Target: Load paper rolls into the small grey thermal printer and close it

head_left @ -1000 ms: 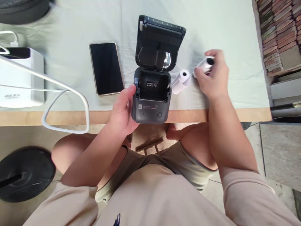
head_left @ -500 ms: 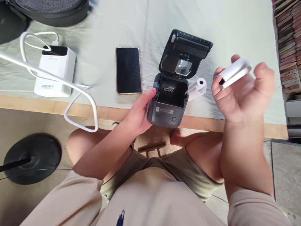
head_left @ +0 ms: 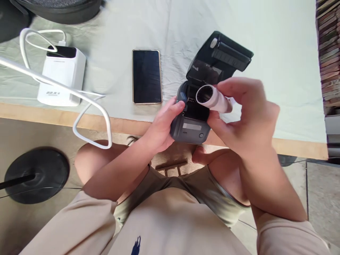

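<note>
A small dark grey printer (head_left: 190, 128) stands at the table's front edge with its lid (head_left: 220, 58) swung up and back. My left hand (head_left: 162, 125) grips the printer's left side, thumb on the rim of the paper bay. My right hand (head_left: 244, 113) holds a white paper roll (head_left: 212, 98) by its far end, with the hollow core facing me. The roll hovers just over the open bay. A second roll seen earlier on the cloth is hidden behind my right hand.
A black phone (head_left: 147, 76) lies face up left of the printer. A white power bank (head_left: 61, 76) with a white cable (head_left: 87, 106) looping off the table edge sits at the left. A black round base (head_left: 35, 175) stands on the floor. Stacked bricks (head_left: 328, 53) are at the right.
My right hand picked up a paper roll from the cloth, lifted it to the right, then brought it left over the printer's open bay. The left hand stayed on the printer.
</note>
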Demonstrator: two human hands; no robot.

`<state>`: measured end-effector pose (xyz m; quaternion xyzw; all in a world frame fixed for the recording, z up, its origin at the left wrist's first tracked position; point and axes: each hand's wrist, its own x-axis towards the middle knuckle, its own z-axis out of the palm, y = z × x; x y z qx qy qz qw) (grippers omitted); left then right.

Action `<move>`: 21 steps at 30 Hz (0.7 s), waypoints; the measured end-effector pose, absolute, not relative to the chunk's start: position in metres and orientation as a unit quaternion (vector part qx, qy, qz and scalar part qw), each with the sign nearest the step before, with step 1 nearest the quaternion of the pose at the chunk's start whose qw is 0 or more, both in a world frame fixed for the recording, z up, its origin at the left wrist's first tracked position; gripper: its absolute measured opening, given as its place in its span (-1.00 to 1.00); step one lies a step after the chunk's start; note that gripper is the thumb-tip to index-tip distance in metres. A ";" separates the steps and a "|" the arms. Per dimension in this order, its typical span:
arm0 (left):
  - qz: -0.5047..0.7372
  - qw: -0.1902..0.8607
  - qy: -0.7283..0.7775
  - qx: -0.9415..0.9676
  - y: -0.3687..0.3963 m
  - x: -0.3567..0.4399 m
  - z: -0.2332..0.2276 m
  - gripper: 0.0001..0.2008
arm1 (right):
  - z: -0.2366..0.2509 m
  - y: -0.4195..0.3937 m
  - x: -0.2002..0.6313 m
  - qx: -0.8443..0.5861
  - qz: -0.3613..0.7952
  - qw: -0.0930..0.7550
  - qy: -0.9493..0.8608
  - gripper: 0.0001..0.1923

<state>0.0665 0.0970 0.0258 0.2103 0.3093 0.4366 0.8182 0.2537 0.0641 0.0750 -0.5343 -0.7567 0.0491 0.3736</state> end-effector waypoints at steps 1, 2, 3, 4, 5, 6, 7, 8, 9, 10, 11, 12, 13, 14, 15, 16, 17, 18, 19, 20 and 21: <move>0.434 0.819 0.308 0.215 0.096 0.066 0.025 -0.77 | 0.073 0.067 0.254 -0.526 0.024 0.364 -0.768 -0.57; 0.431 0.820 0.306 0.219 0.096 0.066 0.025 -0.73 | 0.071 0.070 0.256 -0.523 0.016 0.350 -0.777 -0.59; 0.430 0.821 0.303 0.222 0.096 0.066 0.024 -0.70 | 0.070 0.073 0.258 -0.521 0.013 0.341 -0.782 -0.62; 0.432 0.822 0.297 0.224 0.096 0.065 0.023 -0.69 | 0.069 0.075 0.259 -0.521 0.011 0.334 -0.786 -0.65; 0.435 0.822 0.290 0.226 0.096 0.065 0.023 -0.70 | 0.068 0.076 0.260 -0.518 0.005 0.333 -0.788 -0.69; 0.437 0.823 0.283 0.225 0.096 0.064 0.022 -0.72 | 0.068 0.076 0.259 -0.513 -0.002 0.333 -0.791 -0.73; 0.440 0.826 0.274 0.221 0.097 0.064 0.022 -0.75 | 0.068 0.075 0.258 -0.510 -0.006 0.332 -0.794 -0.77; 0.441 0.830 0.265 0.213 0.097 0.064 0.023 -0.78 | 0.067 0.073 0.257 -0.503 -0.009 0.332 -0.797 -0.79; 0.440 0.836 0.257 0.203 0.097 0.064 0.023 -0.80 | 0.067 0.071 0.255 -0.493 -0.010 0.336 -0.802 -0.82; 0.439 0.841 0.250 0.195 0.098 0.064 0.024 -0.80 | 0.066 0.069 0.252 -0.481 -0.009 0.340 -0.809 -0.84; 0.438 0.844 0.245 0.190 0.098 0.063 0.024 -0.80 | 0.065 0.067 0.250 -0.466 -0.007 0.346 -0.814 -0.85; 0.439 0.844 0.243 0.191 0.098 0.063 0.024 -0.78 | 0.064 0.064 0.248 -0.452 -0.004 0.355 -0.818 -0.85; 0.440 0.841 0.245 0.198 0.097 0.063 0.024 -0.76 | 0.062 0.063 0.247 -0.437 -0.001 0.364 -0.823 -0.86; 0.439 0.837 0.251 0.208 0.097 0.062 0.024 -0.72 | 0.062 0.062 0.247 -0.426 0.006 0.367 -0.827 -0.86; 0.440 0.832 0.256 0.219 0.097 0.061 0.023 -0.67 | 0.061 0.061 0.247 -0.419 0.018 0.370 -0.829 -0.88; 0.441 0.828 0.262 0.227 0.096 0.061 0.022 -0.62 | 0.062 0.062 0.249 -0.414 0.031 0.382 -0.826 -0.89; 0.439 0.825 0.268 0.234 0.096 0.060 0.021 -0.56 | 0.064 0.063 0.252 -0.416 0.040 0.402 -0.814 -0.89; 0.438 0.823 0.273 0.238 0.095 0.060 0.020 -0.51 | 0.067 0.065 0.257 -0.426 0.043 0.427 -0.796 -0.86; 0.435 0.822 0.278 0.241 0.094 0.059 0.020 -0.47 | 0.071 0.068 0.262 -0.442 0.040 0.450 -0.775 -0.80; 0.433 0.820 0.284 0.244 0.094 0.059 0.020 -0.44 | 0.075 0.071 0.268 -0.467 0.038 0.458 -0.756 -0.72; 0.430 0.818 0.289 0.248 0.093 0.058 0.020 -0.42 | 0.078 0.074 0.274 -0.505 0.052 0.432 -0.745 -0.61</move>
